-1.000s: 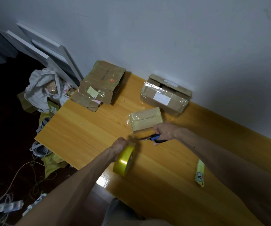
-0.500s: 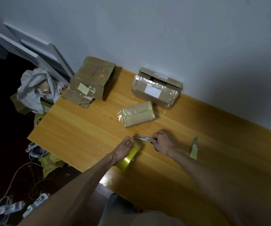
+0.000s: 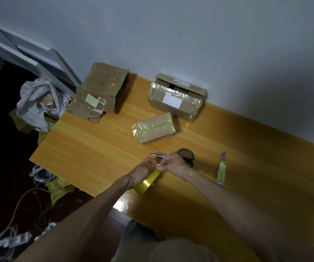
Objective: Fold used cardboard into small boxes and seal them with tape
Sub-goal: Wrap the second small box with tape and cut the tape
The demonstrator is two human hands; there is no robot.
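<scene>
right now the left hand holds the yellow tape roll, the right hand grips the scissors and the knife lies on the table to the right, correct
Not quite: the head view shows the right hand pinching at the yellow tape roll, with the scissors lying on the table beyond it. The left hand holds the roll and the knife lies to the right.

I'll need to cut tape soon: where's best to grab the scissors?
Take the scissors by the blue handle loops, coming from the right. They lie flat, blades pointing left; the far loop shows clear beyond the right hand.
</scene>
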